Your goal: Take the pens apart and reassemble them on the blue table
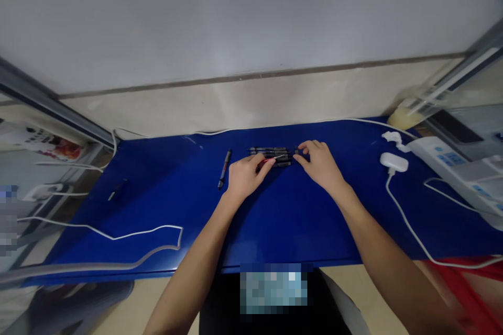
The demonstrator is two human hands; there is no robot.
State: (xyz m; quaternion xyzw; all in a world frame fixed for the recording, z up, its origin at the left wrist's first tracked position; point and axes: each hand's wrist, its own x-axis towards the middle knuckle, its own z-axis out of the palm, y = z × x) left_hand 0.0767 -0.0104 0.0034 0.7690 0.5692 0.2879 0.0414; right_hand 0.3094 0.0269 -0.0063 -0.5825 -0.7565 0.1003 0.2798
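Note:
Several black pens [271, 149] lie side by side in a row on the blue table [165, 183]. Over their near side, my left hand [248, 171] is closed on a slim red pen-like thing [268, 160] with a thin pale tip pointing right. My right hand [319, 163] is at the right end of the row, thumb and forefinger on either side of a small dark pen end [296, 151]. Whether that end belongs to a pen in the row is hard to make out. One more black pen [225, 168] lies apart, just left of my left hand.
A small dark object [118, 189] lies far left. White cables [145, 231] cross the left side. At right are a white charger case [394, 162] on a cable, crumpled tissue [395, 139] and a white device [451, 167]. A wall [220, 104] borders the back.

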